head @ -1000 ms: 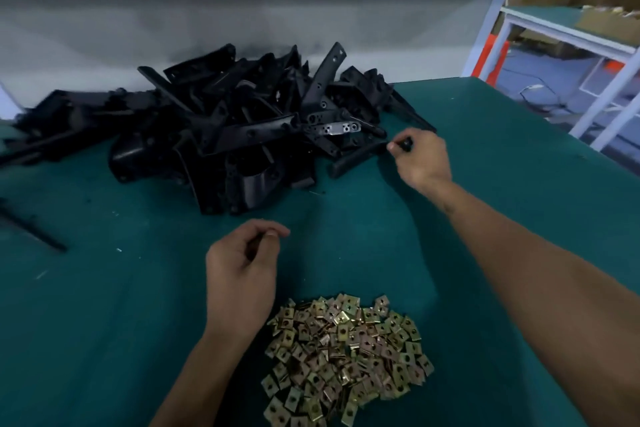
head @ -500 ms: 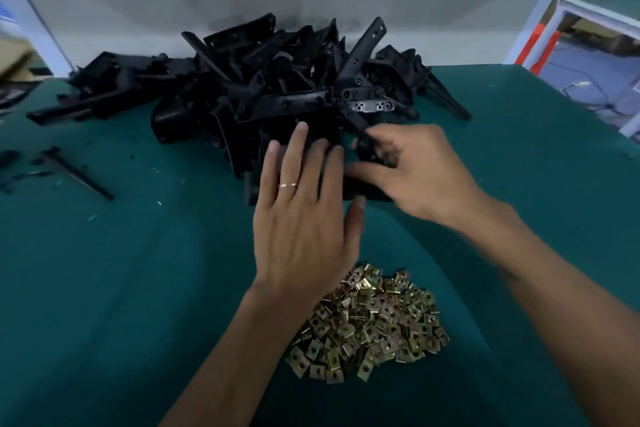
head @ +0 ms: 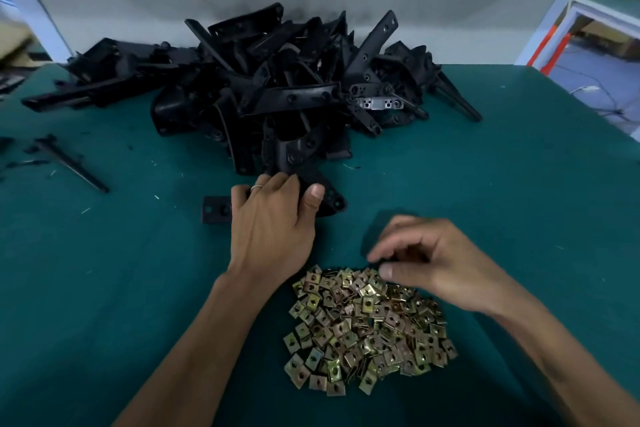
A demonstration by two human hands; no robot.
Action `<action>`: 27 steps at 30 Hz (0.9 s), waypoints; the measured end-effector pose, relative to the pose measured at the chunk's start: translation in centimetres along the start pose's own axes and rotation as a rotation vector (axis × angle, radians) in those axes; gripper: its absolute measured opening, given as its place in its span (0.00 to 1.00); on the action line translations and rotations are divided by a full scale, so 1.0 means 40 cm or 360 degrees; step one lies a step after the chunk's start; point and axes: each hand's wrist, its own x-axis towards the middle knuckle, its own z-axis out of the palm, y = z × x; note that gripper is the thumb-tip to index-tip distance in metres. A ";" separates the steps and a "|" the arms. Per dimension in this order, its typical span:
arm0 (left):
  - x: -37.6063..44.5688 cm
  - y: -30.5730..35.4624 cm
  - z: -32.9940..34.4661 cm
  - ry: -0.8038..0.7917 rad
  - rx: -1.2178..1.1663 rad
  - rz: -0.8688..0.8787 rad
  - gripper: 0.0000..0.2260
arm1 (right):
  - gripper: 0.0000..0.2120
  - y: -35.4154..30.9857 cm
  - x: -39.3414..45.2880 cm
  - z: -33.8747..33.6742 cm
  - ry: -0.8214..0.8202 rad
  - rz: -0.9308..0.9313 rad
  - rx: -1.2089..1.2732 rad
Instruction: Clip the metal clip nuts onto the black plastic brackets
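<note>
Black bracket [head: 325, 196] lies on the green table [head: 104, 288], and the left hand [head: 273, 222] grips it with curled fingers. Right hand [head: 429, 263] reaches over the nuts [head: 367, 329], fingers bent but pinching nothing I can see. I think picking a nut is the step, so next it must pinch just one.

Both arms are showing bare from the lower edge of the picture up to the wrists, with no sleeve, watch or band on either one. The left hand [head: 268, 229] is wearing one thin, plain, silver-coloured ring [head: 256, 187] on a finger, close to the knuckle. The right hand [head: 433, 263] is wearing nothing; it is looking slightly blurred, so finer detail on its fingers cannot be made out. The nails that are showing, on the left thumb and on one right finger, are looking short and unpainted. No gloves are covering either of the hands.
</note>
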 end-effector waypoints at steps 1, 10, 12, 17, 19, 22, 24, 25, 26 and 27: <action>0.001 -0.003 0.003 -0.0015 -0.0007 -0.0014 0.21 | 0.09 0.007 -0.011 0.005 -0.0036 0.0002 -0.0080; 0.003 -0.004 0.011 -0.0048 0.0050 -0.0044 0.20 | 0.02 0.005 -0.017 0.031 0.0086 -0.0118 0.0128; 0.006 -0.005 0.012 -0.0043 0.0016 -0.0053 0.20 | 0.03 0.008 -0.018 0.027 0.0121 -0.0129 0.0149; 0.007 -0.006 0.013 -0.0065 -0.0015 -0.0071 0.20 | 0.06 0.016 -0.020 0.020 0.0015 -0.0115 -0.0118; 0.007 -0.005 0.013 -0.0068 -0.0006 -0.0074 0.21 | 0.03 0.014 -0.018 0.026 0.0030 -0.0148 -0.0100; 0.006 -0.004 0.014 -0.0062 -0.0018 -0.0074 0.20 | 0.04 0.014 -0.017 0.029 0.0079 -0.0157 -0.0022; 0.007 -0.005 0.014 -0.0061 -0.0040 -0.0075 0.20 | 0.05 0.016 -0.016 0.027 0.0110 -0.0153 0.0041; 0.007 -0.005 0.013 -0.0063 -0.0047 -0.0078 0.19 | 0.05 0.018 -0.016 0.026 0.0129 -0.0156 0.0069; 0.007 -0.006 0.012 -0.0067 -0.0047 -0.0083 0.19 | 0.05 0.020 -0.014 0.027 0.0157 -0.0167 0.0113; 0.007 -0.006 0.012 -0.0074 -0.0038 -0.0084 0.20 | 0.05 0.023 -0.012 0.028 0.0203 -0.0183 0.0190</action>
